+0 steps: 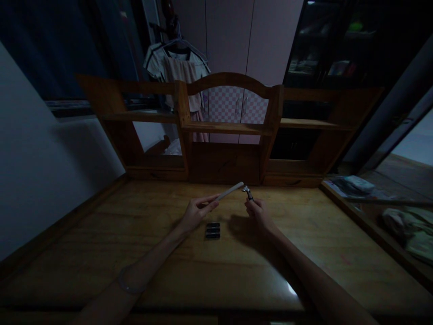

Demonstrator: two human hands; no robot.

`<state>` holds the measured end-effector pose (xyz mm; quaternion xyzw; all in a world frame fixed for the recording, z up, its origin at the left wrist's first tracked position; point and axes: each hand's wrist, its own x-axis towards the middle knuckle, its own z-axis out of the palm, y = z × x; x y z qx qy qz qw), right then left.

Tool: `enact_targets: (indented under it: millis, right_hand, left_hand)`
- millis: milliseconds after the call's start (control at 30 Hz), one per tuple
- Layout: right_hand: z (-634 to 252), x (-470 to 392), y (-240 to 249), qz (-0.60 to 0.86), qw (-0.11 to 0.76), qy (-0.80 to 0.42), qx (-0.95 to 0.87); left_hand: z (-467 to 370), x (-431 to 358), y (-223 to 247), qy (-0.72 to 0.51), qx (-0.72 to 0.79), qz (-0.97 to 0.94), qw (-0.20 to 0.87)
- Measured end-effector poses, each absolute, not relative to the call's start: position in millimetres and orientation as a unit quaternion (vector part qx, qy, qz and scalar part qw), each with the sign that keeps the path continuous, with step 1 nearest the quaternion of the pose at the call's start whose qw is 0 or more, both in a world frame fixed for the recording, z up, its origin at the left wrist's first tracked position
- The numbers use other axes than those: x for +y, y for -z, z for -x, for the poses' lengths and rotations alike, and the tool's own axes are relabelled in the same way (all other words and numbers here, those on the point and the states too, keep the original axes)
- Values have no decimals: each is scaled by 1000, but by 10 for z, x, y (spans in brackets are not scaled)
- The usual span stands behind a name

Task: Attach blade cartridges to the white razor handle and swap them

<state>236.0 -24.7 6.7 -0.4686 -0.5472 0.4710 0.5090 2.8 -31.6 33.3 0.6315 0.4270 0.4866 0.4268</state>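
My left hand pinches one end of a thin whitish stick, which slants up and to the right. In my right hand is the dark handle of a small metal tool, its shiny head pointing up and left. The stick's far tip lies close to the tool's head; whether they touch I cannot tell. Below and between the hands, a small dark object with several bands lies on the wooden desk.
A wooden shelf unit stands along the desk's back edge, with small drawers at both sides. A raised wooden rim borders the right side, and folded cloth lies beyond it. Clothes hang behind the shelves.
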Motion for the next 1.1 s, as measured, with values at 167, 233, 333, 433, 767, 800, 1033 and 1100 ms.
enact_targets:
  millis: [167, 233, 333, 433, 767, 800, 1033, 1100]
  right_hand:
    - [-2349, -286, -95, 438, 507, -487, -561]
    - [-2335, -305, -115, 431, 511, -495, -555]
    - [-2319, -340, -159, 428, 511, -504, -549]
    - [-2312, -367, -190, 405, 512, -526, -545]
    - [-2313, -312, -160, 301, 479, -652, -505]
    - [-2319, -306, -160, 289, 467, -671, -498]
    - [-2362, -298, -192, 211, 416, -759, -454]
    - [-2371, -295, -198, 204, 415, -767, -445]
  left_hand:
    - [-52, -305, -322, -503, 422, -618, 434]
    - [-37, -304, -313, -503, 430, -601, 448]
    - [-31, -322, -306, -488, 419, -596, 480]
    - [-57, -345, -315, -478, 415, -609, 478]
    - [-69, -351, -295, -472, 411, -607, 490]
    - [-78, -346, -293, -470, 415, -608, 486]
    - [-64, -310, -281, -511, 425, -582, 468]
    - [-64, -325, -268, -499, 416, -573, 500]
